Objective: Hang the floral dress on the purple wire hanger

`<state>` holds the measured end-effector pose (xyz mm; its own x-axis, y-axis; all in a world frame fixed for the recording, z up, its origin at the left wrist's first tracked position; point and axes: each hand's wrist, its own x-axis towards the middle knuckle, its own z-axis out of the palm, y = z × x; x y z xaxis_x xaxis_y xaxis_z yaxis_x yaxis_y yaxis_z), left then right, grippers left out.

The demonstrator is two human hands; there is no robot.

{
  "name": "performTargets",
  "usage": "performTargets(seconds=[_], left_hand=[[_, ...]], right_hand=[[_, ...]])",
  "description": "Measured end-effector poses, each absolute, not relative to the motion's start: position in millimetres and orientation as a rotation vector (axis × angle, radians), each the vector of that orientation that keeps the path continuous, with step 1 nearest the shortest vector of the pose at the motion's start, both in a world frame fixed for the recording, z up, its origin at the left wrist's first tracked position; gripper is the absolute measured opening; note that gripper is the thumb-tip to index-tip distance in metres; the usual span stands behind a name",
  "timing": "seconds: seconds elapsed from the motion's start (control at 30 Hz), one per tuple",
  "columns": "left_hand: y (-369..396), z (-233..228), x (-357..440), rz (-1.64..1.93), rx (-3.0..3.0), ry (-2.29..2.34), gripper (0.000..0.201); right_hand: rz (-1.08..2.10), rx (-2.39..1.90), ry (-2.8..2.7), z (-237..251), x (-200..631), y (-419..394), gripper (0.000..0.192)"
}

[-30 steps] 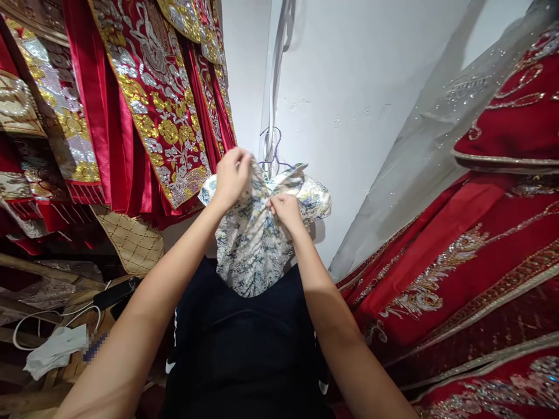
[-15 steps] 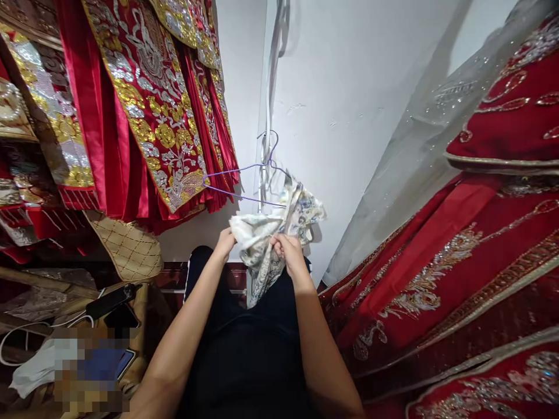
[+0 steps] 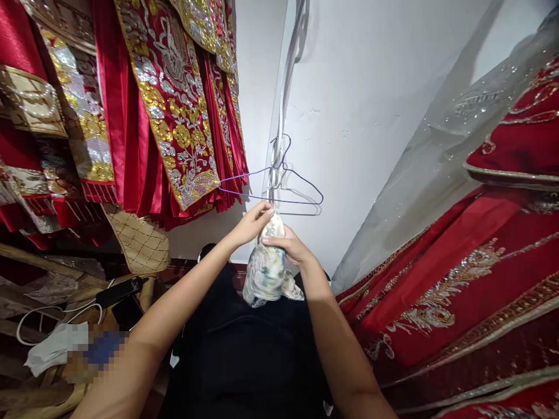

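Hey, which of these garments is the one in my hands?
The pale floral garment, bunched up between your left hand and right hand; the red embroidered garments on either side aren't being held.

Gold-patterned red garments (image 3: 183,122) at left, beaded red fabric (image 3: 463,279) at right.

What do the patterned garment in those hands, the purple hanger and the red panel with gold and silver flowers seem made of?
Patterned garment: probably thin, soft fabric, since it bunches into small folds; the fibre is unclear.
Purple hanger: perhaps coated wire or plastic, being slim and evenly coloured.
Red panel: cloth, likely with metallic thread or sequins, judging by its glitter.
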<state>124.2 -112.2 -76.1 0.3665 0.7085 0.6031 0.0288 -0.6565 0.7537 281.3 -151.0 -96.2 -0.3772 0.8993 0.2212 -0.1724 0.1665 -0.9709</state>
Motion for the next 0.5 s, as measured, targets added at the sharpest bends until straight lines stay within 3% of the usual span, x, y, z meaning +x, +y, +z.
performTargets(seconds=[0.13, 0.2, 0.3, 0.4, 0.5], left_hand=[[-128, -103, 93, 0.617, 1.9, 0.584, 0.044], [-138, -121, 84, 0.45, 1.971, 0.565, 0.04], [-140, -139, 85, 0.823, 2.123, 0.706, 0.038], [-124, -137, 95, 1.236, 2.106, 0.818, 0.048], [-111, -125, 107, 1.218, 2.101, 0.691, 0.06]], right_hand=[[0.895, -0.783, -1.626, -68, 309, -127, 0.02], [0.635, -0.748, -1.551, -54, 319, -112, 0.013], [0.532, -0.685, -1.499, -38, 323, -98, 0.016], [0.619, -0.641, -1.644, -28, 318, -102, 0.026], [0.782, -0.674, -1.811, -22, 313, -116, 0.04]])
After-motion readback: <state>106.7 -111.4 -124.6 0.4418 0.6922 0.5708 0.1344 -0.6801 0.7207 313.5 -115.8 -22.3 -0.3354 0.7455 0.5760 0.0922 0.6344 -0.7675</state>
